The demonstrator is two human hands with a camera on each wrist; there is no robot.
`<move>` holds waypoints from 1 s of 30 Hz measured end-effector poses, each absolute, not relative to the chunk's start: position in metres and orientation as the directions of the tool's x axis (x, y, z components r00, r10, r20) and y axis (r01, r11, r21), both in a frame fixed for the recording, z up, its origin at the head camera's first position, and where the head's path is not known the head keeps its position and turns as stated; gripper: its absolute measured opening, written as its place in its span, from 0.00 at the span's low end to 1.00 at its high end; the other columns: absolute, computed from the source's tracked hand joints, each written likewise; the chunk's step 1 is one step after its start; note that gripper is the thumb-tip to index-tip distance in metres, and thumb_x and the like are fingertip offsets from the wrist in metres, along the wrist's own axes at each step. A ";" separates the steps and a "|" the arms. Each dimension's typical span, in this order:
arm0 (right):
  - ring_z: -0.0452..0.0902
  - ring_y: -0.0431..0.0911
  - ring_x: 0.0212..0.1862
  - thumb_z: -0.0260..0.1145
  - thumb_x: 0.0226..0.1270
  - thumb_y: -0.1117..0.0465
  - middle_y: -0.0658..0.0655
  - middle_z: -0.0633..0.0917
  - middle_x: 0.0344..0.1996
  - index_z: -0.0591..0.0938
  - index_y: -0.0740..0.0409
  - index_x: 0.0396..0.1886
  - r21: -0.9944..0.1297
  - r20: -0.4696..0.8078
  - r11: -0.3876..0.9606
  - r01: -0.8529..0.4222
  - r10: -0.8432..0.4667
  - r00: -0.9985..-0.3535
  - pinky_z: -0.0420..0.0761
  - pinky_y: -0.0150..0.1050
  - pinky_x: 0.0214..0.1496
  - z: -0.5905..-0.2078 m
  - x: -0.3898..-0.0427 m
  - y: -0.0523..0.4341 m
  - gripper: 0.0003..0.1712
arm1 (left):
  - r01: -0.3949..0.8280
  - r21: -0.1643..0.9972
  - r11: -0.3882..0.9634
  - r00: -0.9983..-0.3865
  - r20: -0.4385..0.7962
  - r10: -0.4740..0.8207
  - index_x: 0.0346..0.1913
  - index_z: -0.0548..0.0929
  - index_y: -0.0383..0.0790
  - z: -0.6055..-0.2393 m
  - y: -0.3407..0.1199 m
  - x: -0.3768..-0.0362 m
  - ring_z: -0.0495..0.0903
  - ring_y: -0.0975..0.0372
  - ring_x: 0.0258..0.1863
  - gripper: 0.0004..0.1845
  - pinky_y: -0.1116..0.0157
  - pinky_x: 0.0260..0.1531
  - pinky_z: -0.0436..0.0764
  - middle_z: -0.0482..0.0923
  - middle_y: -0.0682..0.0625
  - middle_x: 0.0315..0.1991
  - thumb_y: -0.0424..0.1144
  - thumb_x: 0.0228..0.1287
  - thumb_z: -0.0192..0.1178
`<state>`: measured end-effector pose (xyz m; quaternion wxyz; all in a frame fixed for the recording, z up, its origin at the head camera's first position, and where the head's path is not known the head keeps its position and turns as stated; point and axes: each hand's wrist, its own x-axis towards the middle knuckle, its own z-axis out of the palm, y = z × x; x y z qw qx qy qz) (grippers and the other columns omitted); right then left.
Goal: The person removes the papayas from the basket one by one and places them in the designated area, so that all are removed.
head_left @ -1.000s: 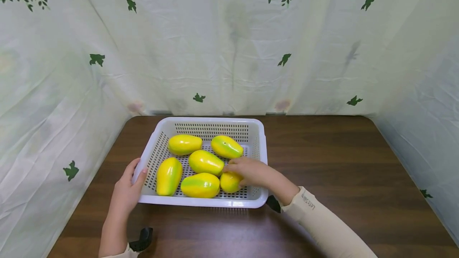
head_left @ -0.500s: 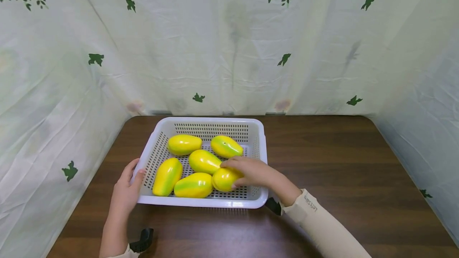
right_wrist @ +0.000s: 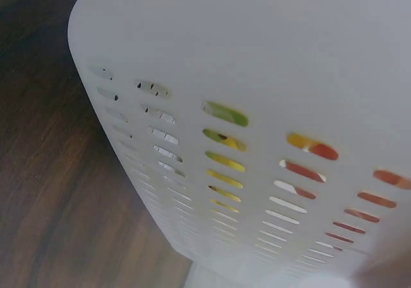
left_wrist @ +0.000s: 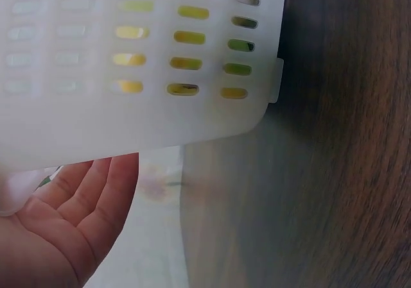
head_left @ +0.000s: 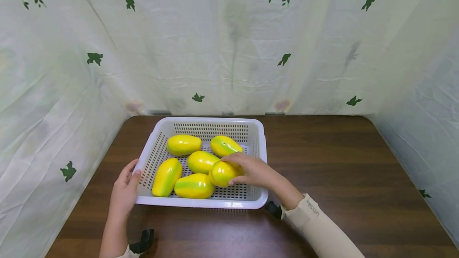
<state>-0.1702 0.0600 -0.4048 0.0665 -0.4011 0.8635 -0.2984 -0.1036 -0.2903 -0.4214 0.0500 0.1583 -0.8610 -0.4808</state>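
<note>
A dark wooden table (head_left: 340,162) stood inside an enclosure of pale cloth printed with green leaves (head_left: 229,43), and a white perforated basket (head_left: 206,124) sat on the table toward its left rear. The basket held six yellow-green mangoes. The right hand (head_left: 252,170) reached over the near right corner of the basket, with fingers and thumb curled around one mango (head_left: 221,173). Compared with the frame one second earlier, this mango had risen from the basket floor near the front wall and moved slightly leftward and rearward; it was now held clear above the neighbouring fruit, partly overlapping the middle mango (head_left: 201,161) in the head view. The lift therefore appeared to be under way, with the fruit not yet clear of the basket rim. The front mango (head_left: 193,186) and the left mango (head_left: 165,177) had shifted slightly left during the same interval, probably displaced by the grasp. The two rear mangoes, one at rear left (head_left: 183,144) and one at rear right (head_left: 224,145), showed no change. The left hand (head_left: 124,192) rested against the left wall of the basket with fingers extended and relaxed, the palm (left_wrist: 58,237) lying beside the plastic in the left wrist view. The right wrist view showed only the basket wall (right_wrist: 270,108) and its slots.
</note>
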 end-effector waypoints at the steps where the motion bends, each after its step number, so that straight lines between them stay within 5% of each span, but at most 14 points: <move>1: 0.64 0.43 0.59 0.71 0.48 0.51 0.50 0.72 0.57 0.70 0.52 0.60 -0.581 0.140 0.491 -0.649 -0.725 -0.674 0.64 0.41 0.59 -0.405 -0.169 0.061 0.38 | -0.224 0.845 0.486 -0.944 -0.064 -0.323 0.69 0.54 0.49 -0.420 -0.289 -0.103 0.70 0.46 0.49 0.29 0.48 0.43 0.73 0.64 0.36 0.59 0.55 0.68 0.37; 10: 0.69 0.40 0.50 0.73 0.44 0.50 0.49 0.74 0.52 0.72 0.52 0.58 -0.627 0.284 0.428 -0.651 -0.652 -0.702 0.72 0.37 0.50 -0.410 -0.166 0.065 0.38 | -0.236 0.862 0.448 -0.935 -0.076 -0.347 0.69 0.55 0.51 -0.432 -0.295 -0.108 0.71 0.49 0.48 0.29 0.52 0.40 0.76 0.65 0.37 0.58 0.56 0.67 0.38; 14: 0.70 0.41 0.47 0.74 0.43 0.53 0.51 0.75 0.49 0.72 0.54 0.57 -0.649 0.351 0.375 -0.662 -0.625 -0.698 0.75 0.38 0.46 -0.413 -0.166 0.065 0.38 | -0.212 0.857 0.469 -0.936 -0.041 -0.350 0.67 0.57 0.62 -0.471 -0.319 -0.120 0.74 0.55 0.45 0.29 0.63 0.29 0.79 0.68 0.42 0.56 0.61 0.64 0.39; 21: 0.72 0.44 0.47 0.75 0.41 0.56 0.54 0.75 0.50 0.72 0.59 0.57 -0.715 0.468 0.246 -0.655 -0.528 -0.709 0.77 0.42 0.41 -0.413 -0.165 0.067 0.39 | -0.163 0.851 0.499 -0.940 0.020 -0.341 0.65 0.56 0.70 -0.517 -0.347 -0.134 0.75 0.55 0.44 0.25 0.59 0.31 0.79 0.69 0.46 0.56 0.61 0.64 0.40; 30: 0.72 0.53 0.44 0.74 0.38 0.74 0.65 0.76 0.44 0.72 0.73 0.51 -0.742 0.558 0.183 -0.645 -0.364 -0.746 0.77 0.50 0.39 -0.371 -0.148 0.076 0.35 | -0.224 0.873 0.434 -0.932 -0.061 -0.359 0.68 0.57 0.57 -0.440 -0.299 -0.110 0.73 0.52 0.47 0.29 0.54 0.36 0.78 0.66 0.40 0.57 0.59 0.65 0.39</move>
